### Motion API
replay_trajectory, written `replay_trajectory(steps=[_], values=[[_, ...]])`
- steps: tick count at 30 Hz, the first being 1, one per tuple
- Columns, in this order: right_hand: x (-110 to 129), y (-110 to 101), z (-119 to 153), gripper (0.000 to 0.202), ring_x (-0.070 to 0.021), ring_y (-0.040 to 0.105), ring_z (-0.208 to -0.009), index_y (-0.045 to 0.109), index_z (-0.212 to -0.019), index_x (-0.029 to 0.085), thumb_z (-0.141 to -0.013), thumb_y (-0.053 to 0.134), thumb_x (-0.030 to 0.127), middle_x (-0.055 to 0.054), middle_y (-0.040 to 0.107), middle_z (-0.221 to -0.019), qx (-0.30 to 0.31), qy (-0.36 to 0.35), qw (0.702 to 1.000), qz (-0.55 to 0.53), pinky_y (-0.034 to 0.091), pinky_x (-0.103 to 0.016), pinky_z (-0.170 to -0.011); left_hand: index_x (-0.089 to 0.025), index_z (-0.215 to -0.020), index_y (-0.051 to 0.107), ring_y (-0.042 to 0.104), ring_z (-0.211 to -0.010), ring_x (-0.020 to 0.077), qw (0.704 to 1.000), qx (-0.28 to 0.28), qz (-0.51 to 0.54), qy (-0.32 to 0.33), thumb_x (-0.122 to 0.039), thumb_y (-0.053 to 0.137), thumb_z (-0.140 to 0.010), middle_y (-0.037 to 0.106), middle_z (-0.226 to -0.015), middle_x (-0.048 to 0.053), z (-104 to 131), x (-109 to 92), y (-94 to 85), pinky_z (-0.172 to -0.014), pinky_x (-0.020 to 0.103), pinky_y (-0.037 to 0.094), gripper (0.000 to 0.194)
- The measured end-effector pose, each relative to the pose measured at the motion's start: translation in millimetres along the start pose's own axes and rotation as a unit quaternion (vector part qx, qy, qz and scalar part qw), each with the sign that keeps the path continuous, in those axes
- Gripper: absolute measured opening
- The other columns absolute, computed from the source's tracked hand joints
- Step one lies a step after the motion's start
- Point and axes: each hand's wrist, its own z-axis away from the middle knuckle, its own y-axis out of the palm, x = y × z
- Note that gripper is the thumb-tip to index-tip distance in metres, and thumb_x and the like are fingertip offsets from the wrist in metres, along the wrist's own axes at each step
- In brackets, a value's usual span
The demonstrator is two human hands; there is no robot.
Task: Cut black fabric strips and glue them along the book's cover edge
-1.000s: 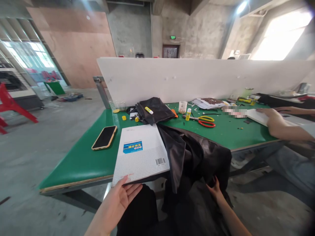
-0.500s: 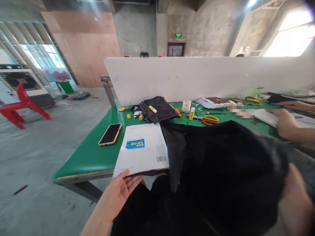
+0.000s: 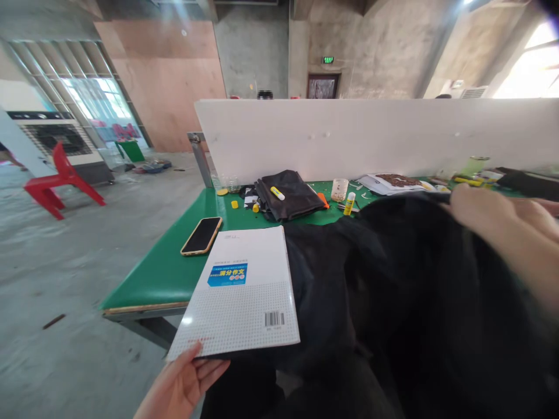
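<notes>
My left hand (image 3: 186, 375) pinches the near-left corner of a white paperback book (image 3: 244, 314), thumb on top and fingers beneath. The book lies face down, with a blue label and a barcode showing, and its near end juts past the table edge. Black cloth (image 3: 323, 279) runs under the book and spreads right across my lap. At the right, my right hand (image 3: 489, 212) is blurred and holds up the far edge of that cloth in a raised fold. Its fingertips are partly hidden.
On the green table (image 3: 152, 279) lie a phone (image 3: 201, 235), a folded dark cloth (image 3: 292, 201) with a glue stick (image 3: 277, 192) on it, another glue stick (image 3: 349, 203) and a clear cup (image 3: 339, 190). A white partition (image 3: 349, 134) stands behind. A red chair (image 3: 61, 180) is at left.
My left hand has drawn the book nearer and lower. My right hand has risen from low right to the far side, lifting the black cloth, which now covers most of the scissors.
</notes>
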Motion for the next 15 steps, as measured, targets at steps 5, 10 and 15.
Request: replay_trajectory(steps=[5, 10, 15], values=[[119, 4, 59, 0.045, -0.0298, 0.050, -0.111, 0.043, -0.128, 0.006, -0.091, 0.042, 0.031, -0.025, 0.054, -0.116, -0.008, -0.185, 0.982, -0.028, 0.033, -0.037, -0.086, -0.013, -0.144, 0.016, 0.064, -0.093, 0.0345, 1.000, 0.004, 0.009, -0.020, -0.014, 0.062, -0.077, 0.070, -0.098, 0.017, -4, 4, -7.5, -0.091, 0.055, 0.045, 0.082], [211, 27, 89, 0.057, -0.0285, 0.064, -0.081, 0.033, -0.136, 0.009, -0.089, 0.043, 0.039, -0.015, 0.066, -0.086, 0.228, -0.198, 0.953, -0.036, 0.045, -0.036, -0.070, -0.017, -0.144, 0.018, 0.062, -0.097, 0.0361, 0.999, 0.011, 0.039, -0.025, -0.023, 0.064, -0.076, 0.070, -0.100, 0.014, -12, 10, -16.6, -0.092, 0.058, 0.043, 0.082], [238, 50, 66, 0.030, -0.0273, 0.064, -0.090, 0.056, -0.113, 0.006, -0.089, 0.043, 0.019, -0.022, 0.065, -0.091, 0.267, -0.165, 0.949, -0.030, 0.046, -0.033, -0.073, -0.021, -0.137, 0.036, 0.058, -0.108, 0.0331, 0.998, -0.045, 0.042, -0.013, -0.020, 0.066, -0.072, 0.066, -0.112, 0.011, -9, 12, -17.0, -0.092, 0.051, 0.047, 0.071]])
